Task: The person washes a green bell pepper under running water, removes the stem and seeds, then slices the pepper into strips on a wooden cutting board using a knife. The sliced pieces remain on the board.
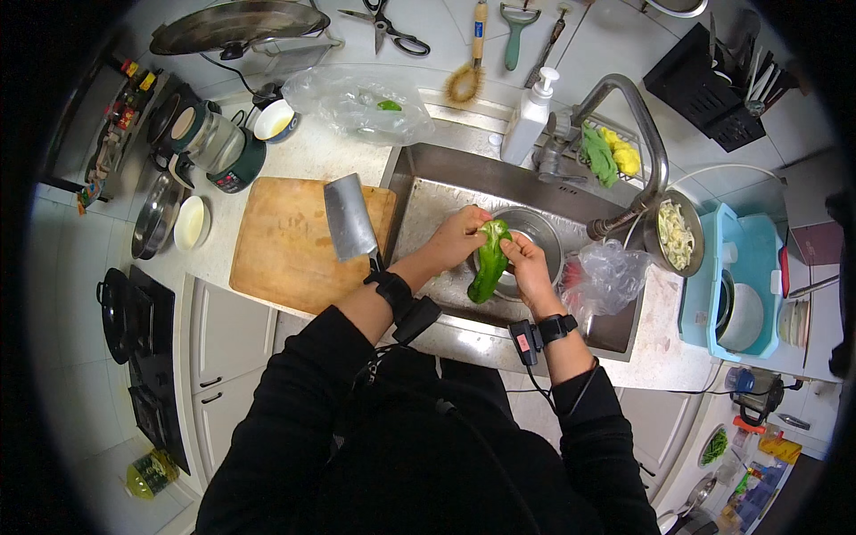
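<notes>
Over the sink, a long green pepper (490, 269) is gripped near its upper end by both my hands. My left hand (460, 235) pinches the stem end from the left. From the right, the thumb and fingers of my right hand (527, 262) press against the pepper's side. A round metal bowl (552, 234) stands in the stainless steel sink (435, 194) beneath my hands, and its contents are mostly hidden. Left of the sink, a cleaver (350, 217) lies on a wooden cutting board (287, 241), its handle partly hidden by my left wrist.
A clear plastic bag (612, 274) with something red lies at the sink's right side. The faucet (659, 147) arches above. Shredded food fills a metal bowl (675, 231) beside a blue dish basket (699, 287). Another plastic bag (361, 107), a pump bottle (526, 124) and a glass kettle (217, 144) stand behind.
</notes>
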`<state>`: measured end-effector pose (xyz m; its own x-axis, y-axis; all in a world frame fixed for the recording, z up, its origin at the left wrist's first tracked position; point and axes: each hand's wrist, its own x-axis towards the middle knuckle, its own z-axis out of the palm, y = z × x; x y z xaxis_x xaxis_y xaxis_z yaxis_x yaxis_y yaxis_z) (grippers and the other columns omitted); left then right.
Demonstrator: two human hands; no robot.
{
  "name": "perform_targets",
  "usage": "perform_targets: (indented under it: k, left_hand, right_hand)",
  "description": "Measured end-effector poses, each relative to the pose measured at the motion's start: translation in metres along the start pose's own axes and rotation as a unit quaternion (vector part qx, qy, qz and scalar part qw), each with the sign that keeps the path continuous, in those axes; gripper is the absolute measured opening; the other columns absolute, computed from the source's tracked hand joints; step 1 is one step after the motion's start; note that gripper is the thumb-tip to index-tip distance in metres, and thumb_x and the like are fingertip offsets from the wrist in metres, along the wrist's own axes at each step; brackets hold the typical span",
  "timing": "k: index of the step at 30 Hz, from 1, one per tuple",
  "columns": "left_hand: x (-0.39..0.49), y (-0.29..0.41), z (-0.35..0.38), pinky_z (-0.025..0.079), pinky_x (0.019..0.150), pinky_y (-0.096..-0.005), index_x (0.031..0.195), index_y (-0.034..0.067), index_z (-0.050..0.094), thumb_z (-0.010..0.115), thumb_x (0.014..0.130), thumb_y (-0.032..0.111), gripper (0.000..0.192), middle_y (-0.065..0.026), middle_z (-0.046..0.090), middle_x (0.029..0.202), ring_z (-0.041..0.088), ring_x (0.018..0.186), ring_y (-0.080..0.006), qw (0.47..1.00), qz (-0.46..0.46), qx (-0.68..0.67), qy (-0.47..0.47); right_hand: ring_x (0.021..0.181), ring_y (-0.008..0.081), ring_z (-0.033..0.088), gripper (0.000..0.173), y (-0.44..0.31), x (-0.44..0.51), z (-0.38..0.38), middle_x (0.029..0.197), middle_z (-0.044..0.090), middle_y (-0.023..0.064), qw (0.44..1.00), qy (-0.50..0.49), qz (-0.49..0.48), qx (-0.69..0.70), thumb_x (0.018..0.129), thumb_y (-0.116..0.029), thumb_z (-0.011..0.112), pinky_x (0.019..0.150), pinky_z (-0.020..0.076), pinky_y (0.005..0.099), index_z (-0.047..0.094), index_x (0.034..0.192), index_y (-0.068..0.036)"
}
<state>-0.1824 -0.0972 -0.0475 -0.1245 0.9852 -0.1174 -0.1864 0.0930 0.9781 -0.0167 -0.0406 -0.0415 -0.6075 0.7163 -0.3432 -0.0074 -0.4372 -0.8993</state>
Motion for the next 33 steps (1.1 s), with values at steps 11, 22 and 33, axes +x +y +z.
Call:
perform_targets:
  k: [11,22,33]
  left_hand:
    - [-0.014,0.027,0.015,0.047,0.075,-0.0395,0.1,0.006,0.054,0.063,0.078,0.008,0.024,-0.0106,0.056,0.095,0.058,0.088,-0.031,0.902,0.157,0.393,0.08]
    - [-0.013,0.032,0.005,0.047,0.066,-0.0422,0.093,0.009,0.053,0.064,0.078,0.015,0.02,-0.0105,0.059,0.084,0.06,0.078,-0.0325,0.838,0.167,0.52,0.007]
    - [-0.009,0.03,0.006,0.048,0.062,-0.0383,0.093,0.005,0.056,0.057,0.085,0.019,0.016,-0.0122,0.064,0.081,0.062,0.071,-0.0318,0.876,0.105,0.47,0.016]
  right_hand:
    - [0.074,0.0031,0.051,0.022,0.006,0.001,0.003,0.087,0.06,-0.0025,0.996,0.022,-0.063,-0.057,0.093,-0.011,0.053,0.067,0.0412,0.0177,0.061,0.111,0.0]
    - [0.075,0.0063,0.053,0.023,-0.001,0.005,-0.011,0.088,0.06,-0.0016,0.958,-0.096,-0.061,-0.264,0.096,-0.016,0.049,0.068,0.0464,0.0232,0.06,0.111,-0.001]
    - [0.073,0.0088,0.052,0.022,0.001,-0.004,-0.011,0.082,0.062,0.0026,0.98,-0.073,-0.042,-0.182,0.093,-0.012,0.052,0.068,0.0442,0.0248,0.06,0.109,0.0]
